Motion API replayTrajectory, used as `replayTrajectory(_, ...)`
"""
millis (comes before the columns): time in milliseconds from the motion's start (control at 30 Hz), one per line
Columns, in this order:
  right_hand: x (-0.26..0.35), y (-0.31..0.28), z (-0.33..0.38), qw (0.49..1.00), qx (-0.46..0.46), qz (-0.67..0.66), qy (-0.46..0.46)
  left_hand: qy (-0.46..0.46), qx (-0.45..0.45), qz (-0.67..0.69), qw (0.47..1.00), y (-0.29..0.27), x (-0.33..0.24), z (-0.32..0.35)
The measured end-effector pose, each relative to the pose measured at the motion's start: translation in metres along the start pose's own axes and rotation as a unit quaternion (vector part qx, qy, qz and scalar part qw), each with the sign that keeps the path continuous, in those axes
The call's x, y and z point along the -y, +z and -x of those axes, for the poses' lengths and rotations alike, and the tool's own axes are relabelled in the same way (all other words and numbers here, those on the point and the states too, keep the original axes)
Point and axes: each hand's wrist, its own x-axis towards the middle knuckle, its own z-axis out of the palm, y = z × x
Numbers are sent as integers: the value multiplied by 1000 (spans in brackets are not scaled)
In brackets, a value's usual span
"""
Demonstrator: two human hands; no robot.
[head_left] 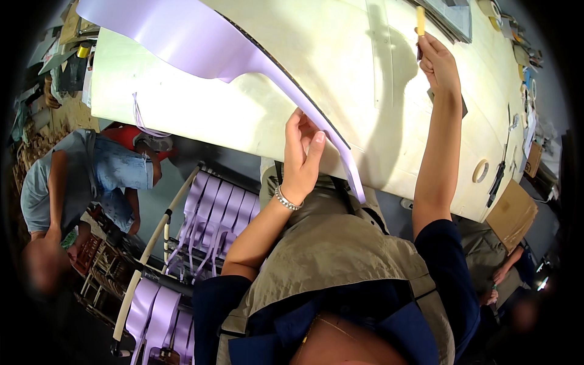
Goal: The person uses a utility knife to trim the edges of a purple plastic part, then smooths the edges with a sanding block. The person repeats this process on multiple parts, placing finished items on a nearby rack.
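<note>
A glossy lilac guitar (pixel 188 45) with a dark edge strip stretches from the upper left toward me, its narrow neck ending near my waist. My left hand (pixel 302 152) curls at the neck, thumb and fingers bent against its left edge. Out to the upper right, my right hand (pixel 439 64) pinches a small flat yellow piece (pixel 420 21) above the table. A dark bit shows under my fingers there; its kind is too small to make out. The pale worktable (pixel 340 36) lies beneath both.
Lilac guitars (pixel 222 201) hang on a padded rack (pixel 159 234) at my lower left. A tape roll (pixel 480 171) and dark tool (pixel 497 182) lie near the table's right edge. A person (pixel 79 176) bends over at left; another (pixel 511 267) is at right.
</note>
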Motion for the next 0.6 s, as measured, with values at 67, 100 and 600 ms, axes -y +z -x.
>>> replayTrajectory(67, -1, 4, 13, 980, 29, -195, 1, -12, -6, 27, 1000, 1, 0, -5)
replayTrajectory(100, 3, 13, 24, 970, 3, -243, -22, -20, -1, 42, 999, 2, 0, -7)
replayTrajectory(600, -12, 22, 69, 995, 39, -46, -74, -43, -20, 7, 999, -4, 3, -15)
